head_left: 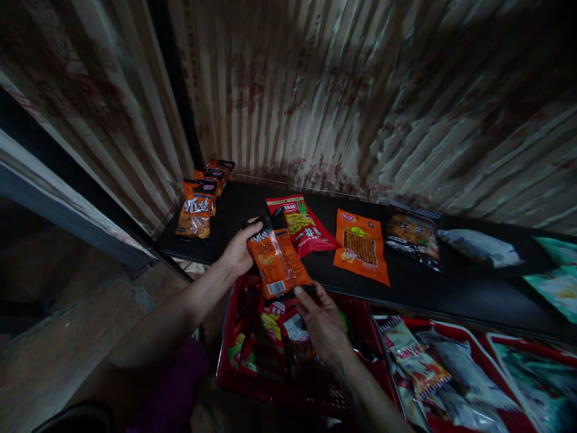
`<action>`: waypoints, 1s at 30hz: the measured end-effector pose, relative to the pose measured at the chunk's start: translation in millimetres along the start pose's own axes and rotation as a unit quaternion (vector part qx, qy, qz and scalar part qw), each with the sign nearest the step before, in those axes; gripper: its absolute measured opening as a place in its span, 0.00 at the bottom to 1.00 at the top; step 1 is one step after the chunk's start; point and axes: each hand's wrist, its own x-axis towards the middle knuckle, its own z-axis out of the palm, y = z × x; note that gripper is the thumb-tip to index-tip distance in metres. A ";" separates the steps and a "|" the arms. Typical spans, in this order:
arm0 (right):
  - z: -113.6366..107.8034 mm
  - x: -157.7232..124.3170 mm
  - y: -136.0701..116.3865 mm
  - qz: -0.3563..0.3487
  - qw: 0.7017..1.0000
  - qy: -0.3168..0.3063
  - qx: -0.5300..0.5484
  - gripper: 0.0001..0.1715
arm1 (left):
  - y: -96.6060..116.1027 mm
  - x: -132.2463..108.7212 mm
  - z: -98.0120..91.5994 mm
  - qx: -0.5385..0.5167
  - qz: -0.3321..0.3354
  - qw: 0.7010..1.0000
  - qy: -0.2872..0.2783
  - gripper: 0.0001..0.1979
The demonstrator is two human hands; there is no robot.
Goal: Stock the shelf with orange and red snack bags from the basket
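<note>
An orange and black snack bag [276,262] is held between my two hands, its back with a barcode facing up. My left hand [240,248] grips its upper left corner, thumb on top. At the lower right corner, my right hand [321,317] pinches the edge between thumb and fingers. The bag hangs over the front edge of a black shelf [243,201] and above a red basket [297,397] of snack bags. Just behind it lies a red snack bag [309,231], partly covered. Similar orange and black bags [196,210] stand in a row at the shelf's left end.
Right along the shelf lie an orange snack packet [360,245], a dark snack bag [413,236], a pale bag [480,246] and green bags [556,282]. Two more red baskets [493,346] hold bags below. A metal post [175,78] and pleated curtain [315,108] bound the shelf.
</note>
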 end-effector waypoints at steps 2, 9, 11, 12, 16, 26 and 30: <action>1.5 -0.5 0.3 0.013 1.000 0.003 0.009 0.24 | 0.6 0.8 -0.6 0.002 0.002 1.000 -0.002 0.09; -2.8 3.5 7.2 0.013 1.000 0.015 -0.010 0.21 | 0.9 2.2 -1.1 0.014 -0.010 1.000 0.023 0.08; -2.3 4.8 7.0 0.006 1.000 0.021 -0.001 0.21 | 0.3 2.9 -1.4 0.010 0.000 1.000 0.020 0.08; -1.7 5.3 6.6 -0.002 1.000 0.024 -0.003 0.22 | 0.0 3.2 -1.5 0.010 0.006 1.000 0.016 0.09; -1.6 7.0 5.8 -0.044 0.999 0.026 -0.017 0.21 | 0.1 2.5 -0.6 0.017 0.023 1.000 -0.005 0.13; -8.1 10.1 7.6 -0.077 0.995 0.062 0.006 0.18 | 6.4 1.7 3.3 -0.033 -0.029 0.999 -0.024 0.05; -7.7 11.1 5.2 -0.086 0.994 0.062 0.025 0.19 | 4.5 5.0 -0.7 -0.022 -0.039 0.999 -0.012 0.04</action>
